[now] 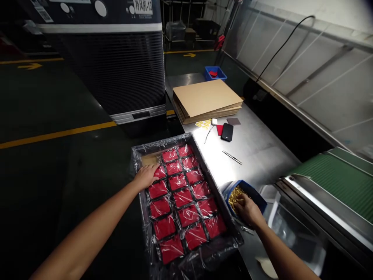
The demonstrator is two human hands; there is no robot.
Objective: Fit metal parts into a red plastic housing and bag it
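Note:
My left hand point(146, 176) lies with fingers stretched out on a red packet point(159, 172) at the left side of a dark crate point(210, 175) lined with clear plastic. Several more red packets point(182, 197) with dark edges fill the crate in three columns. To the right, my right hand point(249, 210) reaches into a blue bin point(256, 194), its bent fingers closed among small gold-coloured pieces point(235, 194). The fingertips are partly hidden there. Bare cardboard point(150, 160) shows in the crate's far left corner, beyond my left hand.
Cardboard sheets point(208, 97) are stacked on the metal table point(253, 144). Nearer lie tweezers point(232, 157), a black flat case point(227, 132) and a white earbud case point(214, 121). A small blue tray point(215, 73) stands behind. A green conveyor point(344, 182) is right; an air cooler point(113, 74) stands left.

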